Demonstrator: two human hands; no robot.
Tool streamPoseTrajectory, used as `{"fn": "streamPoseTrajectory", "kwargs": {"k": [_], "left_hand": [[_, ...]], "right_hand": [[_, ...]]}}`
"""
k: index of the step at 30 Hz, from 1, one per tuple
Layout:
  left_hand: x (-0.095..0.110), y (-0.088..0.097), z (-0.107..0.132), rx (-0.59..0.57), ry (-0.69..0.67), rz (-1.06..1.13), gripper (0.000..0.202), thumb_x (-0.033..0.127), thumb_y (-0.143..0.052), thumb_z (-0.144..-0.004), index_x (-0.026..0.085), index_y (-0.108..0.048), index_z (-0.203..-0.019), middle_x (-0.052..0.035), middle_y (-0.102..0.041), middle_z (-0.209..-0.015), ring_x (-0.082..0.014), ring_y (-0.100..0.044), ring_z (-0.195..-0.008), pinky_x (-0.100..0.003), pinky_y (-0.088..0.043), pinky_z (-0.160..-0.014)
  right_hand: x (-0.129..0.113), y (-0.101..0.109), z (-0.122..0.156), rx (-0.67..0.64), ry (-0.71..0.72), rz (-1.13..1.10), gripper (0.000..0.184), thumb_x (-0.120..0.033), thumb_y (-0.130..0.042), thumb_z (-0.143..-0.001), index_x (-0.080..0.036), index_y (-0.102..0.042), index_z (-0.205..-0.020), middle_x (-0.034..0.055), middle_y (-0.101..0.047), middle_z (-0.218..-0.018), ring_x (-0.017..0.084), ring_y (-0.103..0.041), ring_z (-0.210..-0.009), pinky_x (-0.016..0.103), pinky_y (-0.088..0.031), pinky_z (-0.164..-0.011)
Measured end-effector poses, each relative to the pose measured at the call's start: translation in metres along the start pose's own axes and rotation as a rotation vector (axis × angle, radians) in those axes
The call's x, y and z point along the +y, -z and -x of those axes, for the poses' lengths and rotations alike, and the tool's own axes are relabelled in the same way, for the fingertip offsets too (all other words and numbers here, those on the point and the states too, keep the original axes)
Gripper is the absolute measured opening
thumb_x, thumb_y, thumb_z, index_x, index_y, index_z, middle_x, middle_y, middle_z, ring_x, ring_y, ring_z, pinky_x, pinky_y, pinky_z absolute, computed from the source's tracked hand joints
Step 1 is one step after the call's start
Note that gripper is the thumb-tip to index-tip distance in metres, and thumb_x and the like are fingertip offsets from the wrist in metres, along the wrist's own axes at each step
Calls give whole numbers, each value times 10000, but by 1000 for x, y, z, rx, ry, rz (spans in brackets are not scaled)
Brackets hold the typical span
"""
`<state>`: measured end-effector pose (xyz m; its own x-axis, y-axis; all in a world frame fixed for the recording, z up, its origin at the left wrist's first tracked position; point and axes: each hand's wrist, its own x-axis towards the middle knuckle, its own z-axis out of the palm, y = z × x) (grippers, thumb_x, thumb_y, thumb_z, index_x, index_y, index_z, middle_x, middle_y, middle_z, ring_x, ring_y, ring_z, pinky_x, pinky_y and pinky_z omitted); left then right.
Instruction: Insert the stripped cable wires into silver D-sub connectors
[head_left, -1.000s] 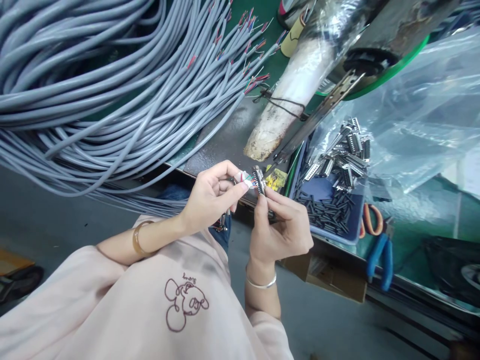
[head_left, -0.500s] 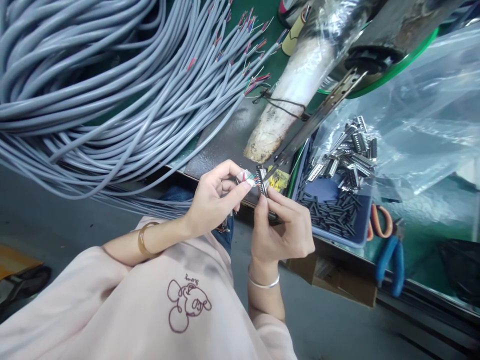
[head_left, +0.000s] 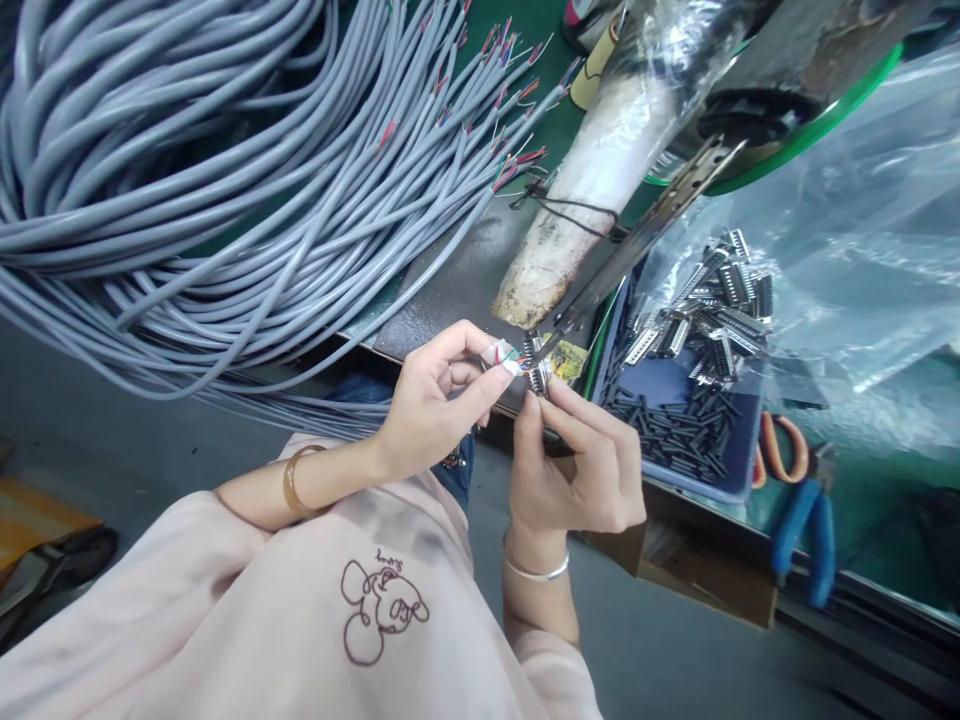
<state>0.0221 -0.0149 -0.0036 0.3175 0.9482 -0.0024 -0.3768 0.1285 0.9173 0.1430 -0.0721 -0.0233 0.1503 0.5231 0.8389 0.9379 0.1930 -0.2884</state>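
My left hand [head_left: 442, 395], with white covers on thumb and fingertip, is closed in a pinch on thin coloured wires [head_left: 519, 360]. The wires meet the pin side of a small metal multi-pin connector [head_left: 538, 378]. My right hand [head_left: 576, 460] pinches this connector from below between thumb and fingers. Reaching down from the upper right, a fixed soldering iron [head_left: 652, 230] has its thin dark tip at the connector. Whether the tip touches a pin is too small to tell. A yellow piece [head_left: 568, 362] lies just behind the connector.
Grey cables [head_left: 247, 230] with stripped ends cover the bench at left. A wrapped white tube [head_left: 562, 220] slants down above my hands. At right stand a blue tray [head_left: 652, 375] with connectors [head_left: 724, 310] and black sleeves [head_left: 679, 430], cutters [head_left: 804, 530] and orange-handled scissors [head_left: 787, 447].
The whole view has shifted slightly, so things appear a little farther right. Both hands keep their pinch on the wires and the connector under the iron tip.
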Motion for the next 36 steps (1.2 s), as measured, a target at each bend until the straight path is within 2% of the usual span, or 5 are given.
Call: {"fn": "streamPoseTrajectory", "kwargs": {"k": [4, 13, 21, 27, 36], "left_hand": [[-2, 1, 1, -4, 2, -1, 253, 321, -748, -874, 180, -543, -830, 52, -552, -712, -23, -504, -459, -144, -429, -428], [-4, 2, 3, 6, 69, 18, 340, 360, -832, -803, 180, -544, -802, 65, -550, -691, -17, -490, -445, -137, -422, -419], [-6, 3, 4, -2, 37, -3, 252, 319, -747, -861, 182, -542, -811, 70, -526, -633, -27, -502, -446, -137, -429, -433], [-3, 0, 0, -5, 11, -20, 255, 329, -745, -848, 184, -540, -805, 22, -611, -768, -22, -498, -467, -148, -428, -421], [-5, 4, -1, -37, -53, -3, 179, 255, -698, -890, 170, -554, -826, 23, -593, -788, -14, -519, -474, -119, -449, -432]], "right_hand": [[0, 1, 1, -10, 44, 31, 154, -121, -801, -831, -209, -690, -891, 5, -796, -914, 121, -770, -765, 205, -624, -729], [0, 3, 2, -34, 78, 43, 172, -102, -801, -823, -204, -682, -892, 13, -805, -913, 131, -783, -756, 200, -634, -734], [0, 2, -2, -37, -19, -42, 148, -108, -801, -827, -193, -681, -847, 25, -807, -884, 129, -775, -778, 215, -621, -746], [1, 1, -5, -11, -52, -75, 145, -113, -794, -835, -204, -684, -864, 13, -807, -907, 137, -774, -787, 261, -627, -764], [-1, 2, -6, -28, -59, -71, 145, -102, -792, -835, -192, -679, -846, 19, -806, -897, 132, -772, -788, 247, -627, -760]]}}
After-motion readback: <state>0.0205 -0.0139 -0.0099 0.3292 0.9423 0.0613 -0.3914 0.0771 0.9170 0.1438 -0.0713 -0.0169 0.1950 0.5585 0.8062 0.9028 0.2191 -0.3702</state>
